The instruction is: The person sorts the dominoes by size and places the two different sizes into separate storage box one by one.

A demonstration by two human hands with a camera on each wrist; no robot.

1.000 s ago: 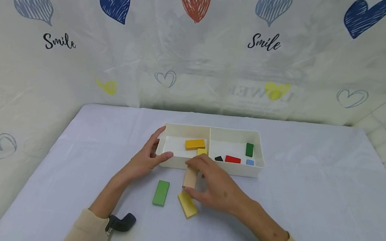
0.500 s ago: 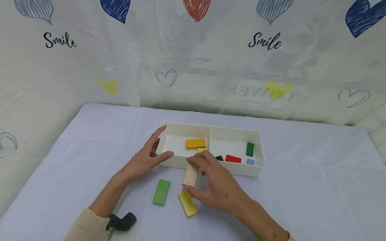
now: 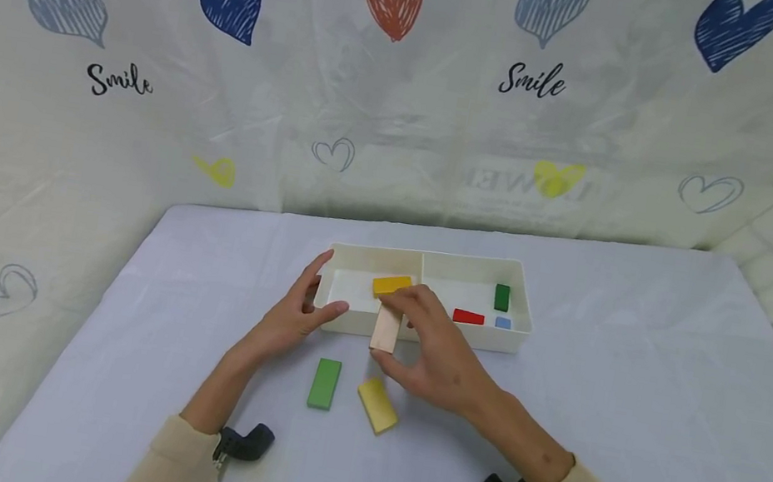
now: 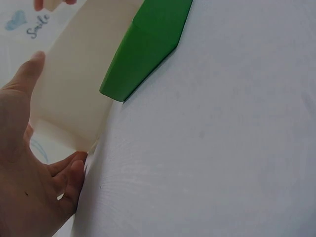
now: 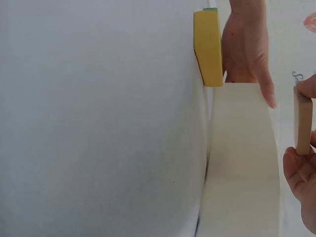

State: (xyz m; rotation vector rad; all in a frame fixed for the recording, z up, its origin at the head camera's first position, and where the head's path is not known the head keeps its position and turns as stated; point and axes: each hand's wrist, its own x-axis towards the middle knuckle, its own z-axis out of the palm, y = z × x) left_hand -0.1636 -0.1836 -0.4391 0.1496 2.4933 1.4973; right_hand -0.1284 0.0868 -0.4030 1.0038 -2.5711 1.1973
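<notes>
My right hand (image 3: 443,360) pinches a plain wooden block (image 3: 386,329) between thumb and fingertips, over the front wall of a white two-compartment box (image 3: 470,337). In the right wrist view the wooden block (image 5: 302,121) stands out at the right edge, raised above the box. My left hand (image 3: 285,326) holds the box's left end, thumb at the front rim and fingers round the end wall. A light green block (image 3: 324,384) and a yellow block (image 3: 378,407) lie on the table before the box.
An orange-yellow block (image 3: 390,285) lies in the left compartment, partly behind my right hand. Inside the right compartment are a red block (image 3: 469,317), a small blue block (image 3: 502,323) and a dark green block (image 3: 501,297). A printed cloth (image 3: 407,109) hangs behind the table.
My right hand has lifted the wooden block away from the yellow block, up towards the box's left compartment. My left hand has stayed at the box's end.
</notes>
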